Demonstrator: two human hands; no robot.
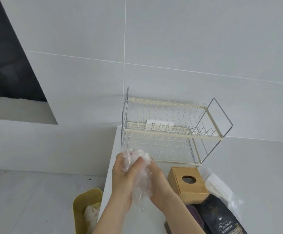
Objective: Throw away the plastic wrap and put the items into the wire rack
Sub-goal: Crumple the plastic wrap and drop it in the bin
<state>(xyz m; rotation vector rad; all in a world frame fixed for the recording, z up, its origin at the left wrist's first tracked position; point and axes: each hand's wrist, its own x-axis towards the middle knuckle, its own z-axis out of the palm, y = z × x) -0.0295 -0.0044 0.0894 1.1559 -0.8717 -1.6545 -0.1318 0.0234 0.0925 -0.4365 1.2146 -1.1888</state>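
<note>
The plastic wrap [139,173] was one crumpled wad of clear, glossy film, creased and cloudy where it bunched, and it sat squeezed between two bare hands above the near edge of the white counter [248,168]; the left hand [123,174] curled around its left side with fingers closed over the top, and the right hand [156,181] pressed in from the right, its fingers wrapped into the film, so both hands were clenched on the wad; part of the wrap bulged out above the knuckles and a ragged tail hung below the palms. Just behind the hands stood one wire rack [172,130], two tiers of thin cream-coated wire with chrome side frames, its slots bare; its lower front corner lay close to the wad. To the right of the hands sat one square wooden box [188,183] with an oval hole in its top; beside that lay one clear zip bag [220,186] holding something pale, and nearer the camera one matte black pouch [221,218] with printed lettering, partly over a dark flat item too cut off to name. Below the counter's left edge stood one yellow bin [85,205], smooth-walled with rounded corners, with crumpled pale material inside.
</note>
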